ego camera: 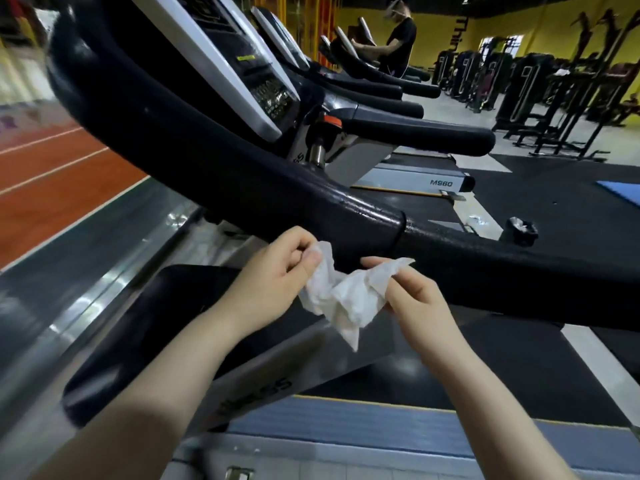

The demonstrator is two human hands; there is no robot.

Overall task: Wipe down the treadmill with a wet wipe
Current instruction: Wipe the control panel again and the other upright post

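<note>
A crumpled white wet wipe (343, 299) hangs between my two hands, just below the treadmill's thick black handrail (263, 188). My left hand (273, 275) pinches its upper left corner. My right hand (412, 296) pinches the upper right edge. The wipe sags in the middle and does not touch the rail. The treadmill's console (242, 64), silver-framed with a dark panel, rises at upper left. Its black belt (502, 368) lies below my hands.
More treadmills (408, 136) stand in a row behind, and a person (398, 43) is at the far one. Weight machines (540, 84) line the right side. A red track floor (52, 174) lies to the left. A blue step edge (346, 424) runs under my arms.
</note>
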